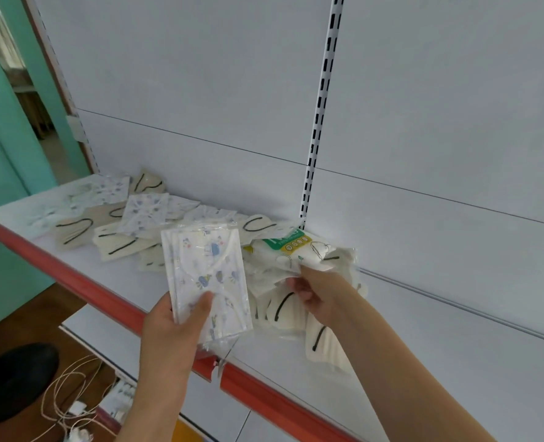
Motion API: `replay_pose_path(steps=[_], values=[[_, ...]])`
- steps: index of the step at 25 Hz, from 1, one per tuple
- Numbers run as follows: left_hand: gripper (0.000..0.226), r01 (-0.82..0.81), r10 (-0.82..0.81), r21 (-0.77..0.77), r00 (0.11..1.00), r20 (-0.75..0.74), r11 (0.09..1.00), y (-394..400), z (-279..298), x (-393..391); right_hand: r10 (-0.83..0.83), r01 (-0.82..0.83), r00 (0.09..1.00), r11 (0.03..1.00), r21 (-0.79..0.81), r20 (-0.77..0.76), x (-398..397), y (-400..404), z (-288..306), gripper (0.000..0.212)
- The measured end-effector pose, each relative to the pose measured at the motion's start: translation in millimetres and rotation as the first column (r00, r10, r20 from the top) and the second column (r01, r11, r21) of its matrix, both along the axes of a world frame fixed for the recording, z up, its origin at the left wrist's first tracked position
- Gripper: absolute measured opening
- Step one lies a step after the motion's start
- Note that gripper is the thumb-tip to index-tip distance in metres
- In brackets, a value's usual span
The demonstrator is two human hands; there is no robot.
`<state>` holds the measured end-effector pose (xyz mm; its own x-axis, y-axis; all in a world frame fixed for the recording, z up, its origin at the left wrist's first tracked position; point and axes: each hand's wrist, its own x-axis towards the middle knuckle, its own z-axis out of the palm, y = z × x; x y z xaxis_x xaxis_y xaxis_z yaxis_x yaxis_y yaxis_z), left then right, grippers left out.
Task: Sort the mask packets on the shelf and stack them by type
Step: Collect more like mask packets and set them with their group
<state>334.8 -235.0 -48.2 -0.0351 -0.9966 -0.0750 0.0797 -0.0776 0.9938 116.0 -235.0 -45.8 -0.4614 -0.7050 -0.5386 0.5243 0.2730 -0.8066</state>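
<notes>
A: What does the left hand (175, 317) hold?

B: It grips a clear packet (207, 279) with a cartoon-print mask sealed inside, thumb curled over the front, lifted above the shelf's red edge (82, 279).

A: And the right hand (317, 291)?

B: Its fingers pinch a crumpled packet (299, 253) with a green label, resting on a heap of cream masks with black loops (283, 309).

A: Where are the others?

B: Scattered along the white shelf (376, 387) to the left: printed packets (143, 212) mixed with cream packets (73, 231), overlapping near the back panel (200, 90).
</notes>
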Motion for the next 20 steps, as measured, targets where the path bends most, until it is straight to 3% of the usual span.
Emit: replay_pose_path(steps=[4,8,11,15,18,20], values=[[0.012,0.010,-0.009,0.056,1.000,-0.010,0.998,-4,2,2,0.003,0.004,0.998,0.994,-0.111,0.060,0,5,12,0.018],[0.009,0.040,-0.035,0.097,0.998,-0.055,0.994,-6,2,0,0.030,-0.073,0.990,0.944,-0.322,-0.136,-17,54,42,0.032],[0.009,0.155,-0.144,0.157,0.986,-0.079,0.975,1,7,-15,0.049,-0.103,0.989,0.911,-0.400,-0.142,-33,105,58,0.034],[0.019,0.401,-0.366,0.190,0.910,-0.194,0.896,26,16,-40,-0.057,0.037,0.998,0.906,-0.421,-0.035,-48,163,63,0.036],[0.026,0.536,-0.499,0.205,0.842,-0.205,0.819,24,6,-75,-0.068,0.026,0.993,0.919,-0.394,-0.092,-51,185,50,0.036],[0.026,0.519,-0.467,0.204,0.847,-0.254,0.830,21,-14,-87,-0.048,-0.002,0.987,0.948,-0.319,-0.151,-46,192,39,0.028]])
